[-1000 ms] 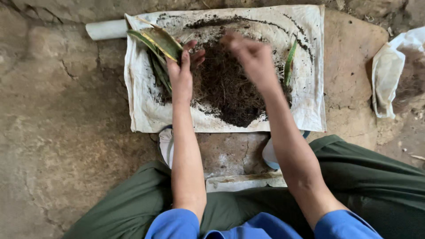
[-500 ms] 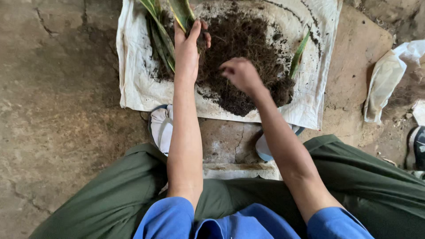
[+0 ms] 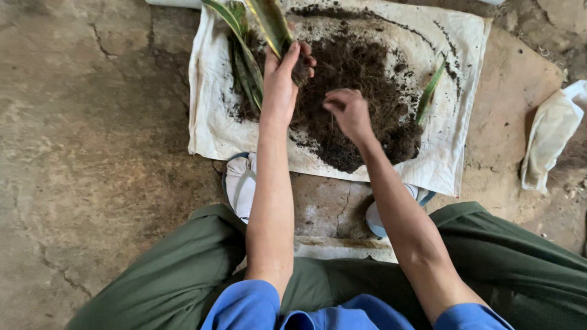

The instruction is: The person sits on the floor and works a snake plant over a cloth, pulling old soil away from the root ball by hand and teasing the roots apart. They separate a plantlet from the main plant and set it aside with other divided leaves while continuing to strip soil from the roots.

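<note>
My left hand (image 3: 282, 79) grips the base of a plant with long green, yellow-edged leaves (image 3: 263, 21), lifted over a white cloth (image 3: 211, 122). A clump of dark roots and soil hangs at the fingers. My right hand (image 3: 347, 110) hovers with curled fingers over the pile of dark soil and roots (image 3: 361, 91) on the cloth, just right of the plant's root end. More green leaves (image 3: 244, 67) lie on the cloth under my left hand. A single leaf (image 3: 430, 91) lies at the pile's right edge.
The cloth lies on a cracked, stained concrete floor (image 3: 92, 153). A crumpled white bag (image 3: 550, 137) sits at the right. My white shoes (image 3: 241, 183) rest against the cloth's near edge, between my green-trousered knees. A white pipe shows at the top edge.
My left hand has stayed on the plant's base while the view shifted down. My right hand moved from the pile's far side toward its middle, closer to the left hand.
</note>
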Motion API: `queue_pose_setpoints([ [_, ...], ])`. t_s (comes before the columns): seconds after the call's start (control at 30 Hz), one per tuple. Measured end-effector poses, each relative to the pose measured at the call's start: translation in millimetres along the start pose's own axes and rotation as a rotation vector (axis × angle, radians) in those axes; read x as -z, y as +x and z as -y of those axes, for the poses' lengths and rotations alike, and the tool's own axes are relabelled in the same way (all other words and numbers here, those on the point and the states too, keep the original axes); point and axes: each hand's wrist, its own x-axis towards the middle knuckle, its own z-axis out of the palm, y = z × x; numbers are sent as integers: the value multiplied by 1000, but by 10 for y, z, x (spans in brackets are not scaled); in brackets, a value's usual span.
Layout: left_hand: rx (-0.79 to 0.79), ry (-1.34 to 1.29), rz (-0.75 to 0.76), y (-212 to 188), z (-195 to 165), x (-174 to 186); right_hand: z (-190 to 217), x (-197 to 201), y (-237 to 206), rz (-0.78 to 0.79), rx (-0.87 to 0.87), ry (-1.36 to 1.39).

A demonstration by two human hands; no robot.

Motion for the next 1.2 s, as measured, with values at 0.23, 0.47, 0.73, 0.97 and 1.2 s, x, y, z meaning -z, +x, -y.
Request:
queue_pose_setpoints([
  [0.23, -3, 7, 17, -82, -129, -110, -46, 121, 115, -55, 64, -54],
  [0.47, 30, 69, 77, -157, -212, -138, 100, -85, -142, -3, 149, -312],
  [0.73, 35, -14, 102, -210, -263, -152, 166, -120, -40, -132, 125, -197],
  [0.97, -11, -39, 109, -164, -192, -152, 555, 485, 242, -222, -135, 421],
  [1.2, -48, -52, 57, -175, -199, -200, 1040, 400, 103, -270, 236, 172],
])
